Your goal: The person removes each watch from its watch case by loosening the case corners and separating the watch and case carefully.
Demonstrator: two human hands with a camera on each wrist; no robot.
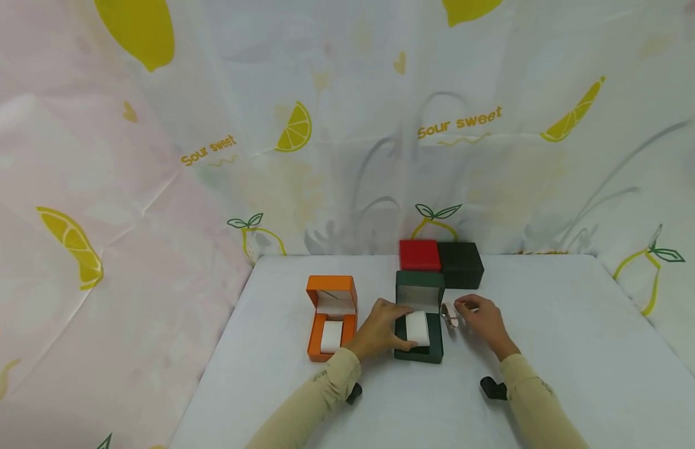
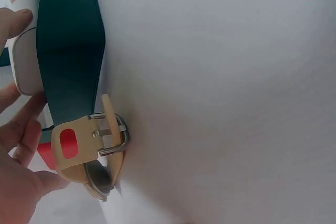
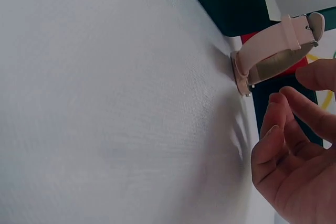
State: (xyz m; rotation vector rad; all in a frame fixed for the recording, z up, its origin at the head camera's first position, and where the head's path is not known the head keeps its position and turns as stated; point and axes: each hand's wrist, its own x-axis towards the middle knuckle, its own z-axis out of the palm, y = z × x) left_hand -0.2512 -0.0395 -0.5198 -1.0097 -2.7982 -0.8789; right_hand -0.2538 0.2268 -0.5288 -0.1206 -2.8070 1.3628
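A green watch box (image 1: 418, 357) stands with its lid raised. My left hand (image 1: 378, 330) grips the white watch cushion (image 1: 417, 328) there between thumb and fingers; in the left wrist view the cushion shows above the box wall. How far it is lifted, I cannot tell. Near these fingers, a watch with a tan strap and silver buckle (image 2: 86, 148) appears in the left wrist view; the hand hides it from the head view. My right hand (image 1: 485, 321) is loosely curled, holding nothing. Beside its fingertips, a pink-strapped watch (image 3: 275, 48) stands on the cloth, apart from them.
An orange watch box (image 1: 315, 340) with its lid up and a white cushion (image 1: 331, 337) inside stands at left. Behind the green box are a closed red box (image 1: 419, 254) and a closed black box (image 1: 461, 265). White cloth (image 1: 257, 374) covers the table.
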